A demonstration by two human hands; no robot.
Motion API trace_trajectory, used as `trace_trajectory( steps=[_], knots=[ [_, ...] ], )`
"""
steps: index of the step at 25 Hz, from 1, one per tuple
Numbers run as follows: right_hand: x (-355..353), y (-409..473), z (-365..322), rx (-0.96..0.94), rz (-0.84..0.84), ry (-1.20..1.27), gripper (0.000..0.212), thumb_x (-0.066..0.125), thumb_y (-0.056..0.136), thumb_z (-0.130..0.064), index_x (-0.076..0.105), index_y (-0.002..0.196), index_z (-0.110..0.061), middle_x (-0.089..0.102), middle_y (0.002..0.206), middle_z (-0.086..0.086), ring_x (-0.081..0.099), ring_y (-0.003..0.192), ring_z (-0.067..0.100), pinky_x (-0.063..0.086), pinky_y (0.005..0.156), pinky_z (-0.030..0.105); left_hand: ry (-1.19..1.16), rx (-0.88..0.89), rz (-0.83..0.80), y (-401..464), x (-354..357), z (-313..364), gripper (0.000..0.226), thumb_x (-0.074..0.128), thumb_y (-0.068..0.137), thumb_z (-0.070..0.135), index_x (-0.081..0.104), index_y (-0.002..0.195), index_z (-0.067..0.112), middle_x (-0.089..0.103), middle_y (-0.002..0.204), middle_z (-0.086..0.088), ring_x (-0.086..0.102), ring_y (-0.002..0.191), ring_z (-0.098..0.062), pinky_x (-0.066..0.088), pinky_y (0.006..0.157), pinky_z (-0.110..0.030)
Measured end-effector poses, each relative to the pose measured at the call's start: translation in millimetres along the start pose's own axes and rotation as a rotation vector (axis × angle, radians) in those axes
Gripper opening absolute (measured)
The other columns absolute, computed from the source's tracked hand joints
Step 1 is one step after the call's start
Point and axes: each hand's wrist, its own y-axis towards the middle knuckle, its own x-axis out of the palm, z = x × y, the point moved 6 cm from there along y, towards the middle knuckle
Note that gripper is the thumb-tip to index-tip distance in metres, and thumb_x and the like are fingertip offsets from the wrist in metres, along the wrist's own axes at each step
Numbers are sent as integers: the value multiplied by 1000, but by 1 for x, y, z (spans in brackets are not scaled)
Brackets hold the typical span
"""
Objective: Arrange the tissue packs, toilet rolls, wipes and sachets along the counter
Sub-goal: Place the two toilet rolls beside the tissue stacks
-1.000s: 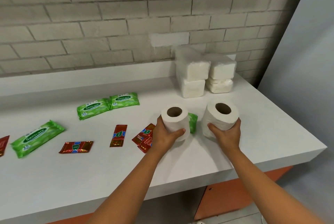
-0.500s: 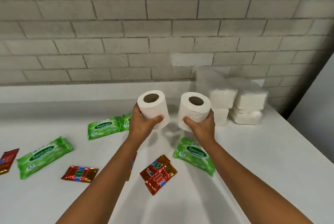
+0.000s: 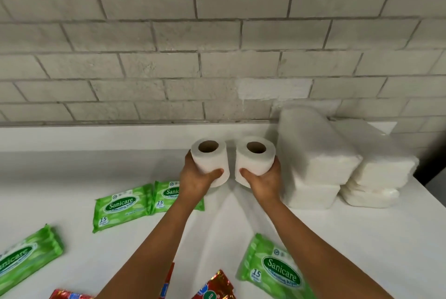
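My left hand [image 3: 196, 181] grips a white toilet roll [image 3: 211, 159], and my right hand [image 3: 264, 181] grips a second toilet roll [image 3: 254, 157]. Both rolls stand upright, side by side, near the back of the white counter [image 3: 362, 238], just left of the tissue packs [image 3: 316, 161]. The tissue packs form two stacks of two against the brick wall, the second stack [image 3: 383, 173] at the far right. Green wipes packs lie on the counter at left [image 3: 121, 207], at far left [image 3: 26, 257] and below my right forearm [image 3: 272, 272]. Red sachets [image 3: 216, 286] lie at the bottom edge.
A grey brick wall [image 3: 217, 45] rises behind a low white backsplash [image 3: 96, 136]. Another wipes pack [image 3: 166, 193] lies partly under my left wrist. The counter's right end drops off past the tissue stacks.
Both hands have carried the rolls from the front of the counter up and back toward the wall, beside the tissue stacks. The camera has moved closer to the wall.
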Motion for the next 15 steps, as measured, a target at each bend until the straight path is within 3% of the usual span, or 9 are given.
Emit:
trace_trajectory(
  steps=[2, 9, 15],
  knots=[
    [7, 15, 11, 19, 12, -30, 87, 85, 44, -31, 48, 122, -22, 61, 120, -1, 60, 109, 17, 51, 93, 37, 9, -31, -5, 14, 14, -8, 91, 84, 52, 27, 40, 131, 19, 60, 125, -4, 57, 115, -27, 47, 95, -37],
    [27, 49, 45, 90, 23, -106, 87, 84, 44, -41, 45, 121, -28, 61, 118, -5, 60, 107, 13, 51, 93, 35, 78, -67, -10, 44, 53, -32, 78, 80, 66, 11, 38, 132, 19, 58, 128, -2, 56, 116, -23, 37, 81, -23],
    [31, 60, 49, 109, -4, -155, 89, 83, 44, -43, 44, 123, -29, 60, 119, -7, 59, 109, 11, 49, 94, 29, 106, -69, -40, 49, 62, -39, 86, 80, 63, 20, 33, 135, 20, 56, 130, -2, 55, 117, -22, 36, 84, -24]
  ],
)
